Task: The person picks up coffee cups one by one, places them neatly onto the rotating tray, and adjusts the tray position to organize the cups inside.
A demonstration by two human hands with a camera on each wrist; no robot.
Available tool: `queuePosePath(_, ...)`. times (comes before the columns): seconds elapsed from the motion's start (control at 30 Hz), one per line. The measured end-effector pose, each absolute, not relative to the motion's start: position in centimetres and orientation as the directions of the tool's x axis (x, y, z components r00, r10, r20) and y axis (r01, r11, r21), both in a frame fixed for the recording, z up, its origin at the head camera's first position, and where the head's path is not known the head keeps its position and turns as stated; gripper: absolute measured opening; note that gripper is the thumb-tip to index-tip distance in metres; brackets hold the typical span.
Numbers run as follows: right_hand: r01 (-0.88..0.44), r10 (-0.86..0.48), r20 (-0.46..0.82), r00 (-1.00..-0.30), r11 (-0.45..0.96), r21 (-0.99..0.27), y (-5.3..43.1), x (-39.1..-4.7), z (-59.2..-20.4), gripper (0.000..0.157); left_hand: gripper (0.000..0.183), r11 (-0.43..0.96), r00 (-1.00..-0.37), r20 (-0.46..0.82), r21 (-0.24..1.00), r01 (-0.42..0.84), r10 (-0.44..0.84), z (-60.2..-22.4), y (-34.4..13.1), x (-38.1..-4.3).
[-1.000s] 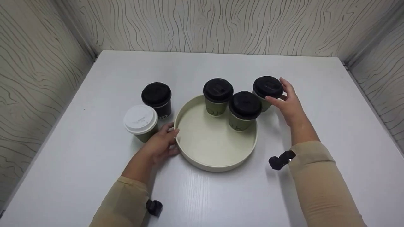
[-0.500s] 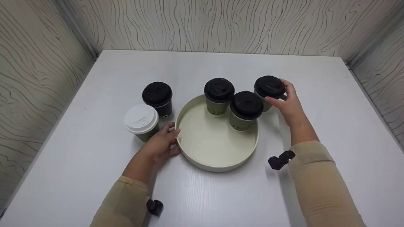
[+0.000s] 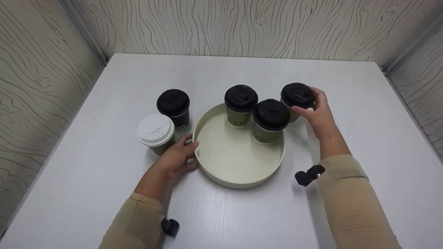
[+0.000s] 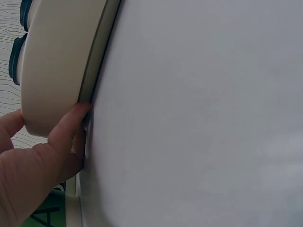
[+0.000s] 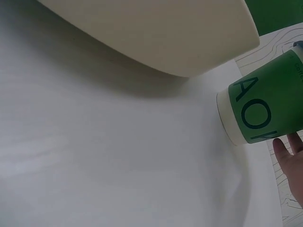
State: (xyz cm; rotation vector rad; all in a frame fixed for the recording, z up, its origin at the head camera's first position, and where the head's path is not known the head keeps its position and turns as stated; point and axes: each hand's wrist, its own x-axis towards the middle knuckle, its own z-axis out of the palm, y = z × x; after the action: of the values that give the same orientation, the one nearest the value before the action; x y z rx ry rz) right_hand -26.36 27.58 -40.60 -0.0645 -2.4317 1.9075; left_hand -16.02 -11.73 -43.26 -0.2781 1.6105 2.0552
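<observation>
My left hand [image 3: 178,155] grips the left rim of a round cream tray [image 3: 228,166], thumb over the edge and the other fingers low on its outer side. In the left wrist view, fingertips [image 4: 83,111] sit at the tray's bottom edge. Beyond the tray's right rim, my right hand [image 3: 320,112] holds a green paper coffee cup [image 3: 293,116] with a black lid, its far fingers partly hidden. Two similar black-lidded cups stand inside the tray, one at the back [image 3: 238,117] and one at the right [image 3: 264,133].
Left of the tray stand a white-lidded green cup [image 3: 156,129], close by my left wrist, and a black cup [image 3: 174,103] behind it. All is on a white table [image 3: 221,221] with patterned panels [image 3: 242,27] at the back and sides.
The cup in my right hand has shifted very slightly right. Both hands keep their hold, and the tray with its two cups looks the same apart from a small drift of the view.
</observation>
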Motion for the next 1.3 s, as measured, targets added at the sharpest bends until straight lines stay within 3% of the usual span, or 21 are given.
queuePosePath(0.37,-0.032,0.087,0.057,-0.995,0.261,-0.965,28.0,-25.5,-39.8,0.081,0.049,-0.164,-0.851,-0.455,0.848,-0.504,0.261,-43.2,-11.7,-15.9)
queuePosePath(1.3,-0.237,-0.064,0.236,-0.97,0.016,-0.971,29.9,-22.3,-36.1,0.067,0.044,-0.195,-0.845,-0.488,0.827,-0.527,0.217,-43.4,-11.4,-16.3)
